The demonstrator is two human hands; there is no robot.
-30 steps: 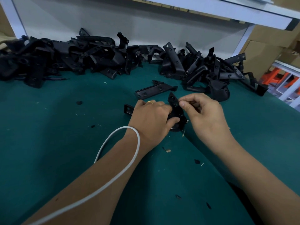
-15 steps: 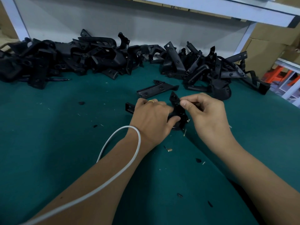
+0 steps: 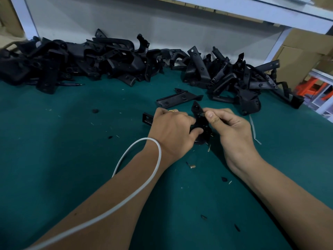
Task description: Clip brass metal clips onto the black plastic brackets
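Observation:
A black plastic bracket stands on the green table between my two hands. My left hand grips its lower body from the left, and one end of the bracket sticks out past that hand's far side. My right hand pinches the bracket's upper edge with thumb and forefinger. Whatever small piece sits under that pinch is hidden. Small brass clips lie loose on the cloth near my wrists.
A long heap of black brackets runs along the table's back edge, and a second heap sits at the back right. One flat bracket lies just beyond my hands. A white cord crosses my left forearm. Scraps dot the cloth.
Both hands stay on the same bracket. My right thumb and forefinger have shifted slightly up along its upper edge. The view has barely moved.

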